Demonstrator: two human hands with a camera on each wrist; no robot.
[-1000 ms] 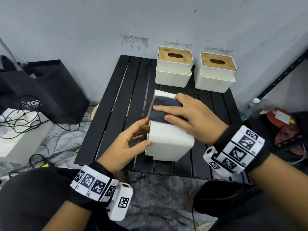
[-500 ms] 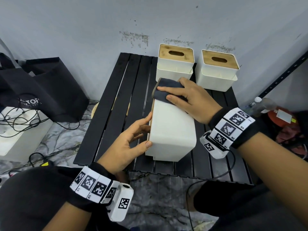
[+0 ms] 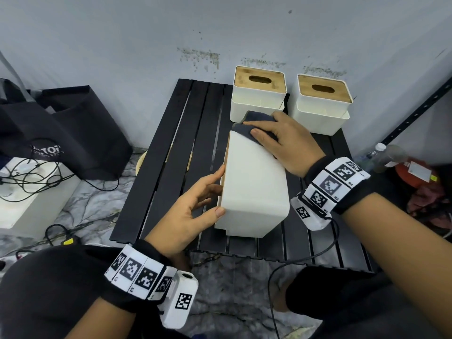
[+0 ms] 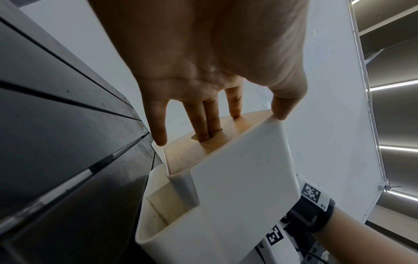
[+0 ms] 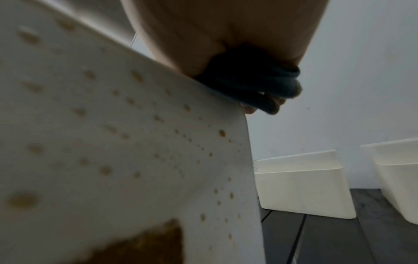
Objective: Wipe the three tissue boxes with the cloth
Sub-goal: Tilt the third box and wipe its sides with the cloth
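A white tissue box [image 3: 254, 192] lies tipped on its side near the front of the black slatted tabletop [image 3: 171, 167], its wooden lid facing left. The left hand [image 3: 188, 211] steadies it from that side: the fingers [image 4: 204, 123] are straight and lie against the wooden lid, 2 of them reaching into the slot, while the thumb presses on the near corner of the white wall. The hand is spread and flat, not curled round the box.

The right hand [image 3: 283, 143] rests on the far end of the upturned side, fingers stretched out and pressing a dark blue cloth [image 3: 256, 123] down onto the box. The cloth is bunched under the palm and hangs over the far edge of the box; in the right wrist view its folds [image 5: 255, 85] sit on the top corner. That same view shows the right-hand wall of the box [image 5: 135, 151] dotted with many small brown spots and 1 larger brown patch near the bottom.

The other 2 tissue boxes stand upright at the back of the tabletop, side by side against the wall, wooden lids up: 1 on the left [image 3: 259, 94], just behind the cloth, and 1 on the right [image 3: 322, 104].

A black bag [image 3: 66, 133] sits on the floor to the left, with tangled cables [image 3: 29, 179] beside it.
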